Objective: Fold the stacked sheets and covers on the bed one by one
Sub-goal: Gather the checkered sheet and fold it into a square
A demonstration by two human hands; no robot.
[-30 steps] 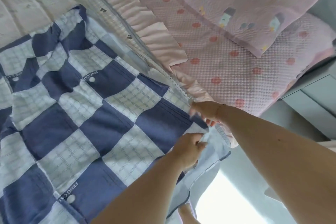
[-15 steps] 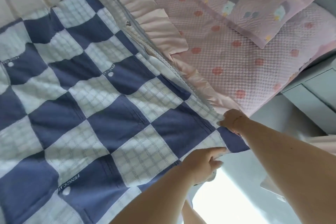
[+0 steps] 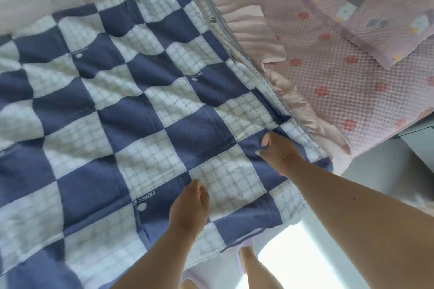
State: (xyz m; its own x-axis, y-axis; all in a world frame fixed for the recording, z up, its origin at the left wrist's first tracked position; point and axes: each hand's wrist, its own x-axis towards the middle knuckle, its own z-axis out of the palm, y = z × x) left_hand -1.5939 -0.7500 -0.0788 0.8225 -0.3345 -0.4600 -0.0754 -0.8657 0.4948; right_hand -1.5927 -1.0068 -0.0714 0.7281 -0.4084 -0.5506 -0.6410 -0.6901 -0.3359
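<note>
The right hand (image 3: pixel 278 148) pinches the blue-and-white checked cover (image 3: pixel 131 110) near its corner. The left hand (image 3: pixel 190 206) lies flat on that cover just below. A pink ruffled sheet (image 3: pixel 256 37) lies beyond the right hand.

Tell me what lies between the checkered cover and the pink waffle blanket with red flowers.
In the head view, a pale pink ruffled edge runs between the checkered cover and the waffle blanket, beside a thin white printed strip.

Both forearms are bare, no sleeves visible. Right wrist carries a thin gold-coloured bracelet (image 3: pixel 289 157). Legs below are bare.
</note>
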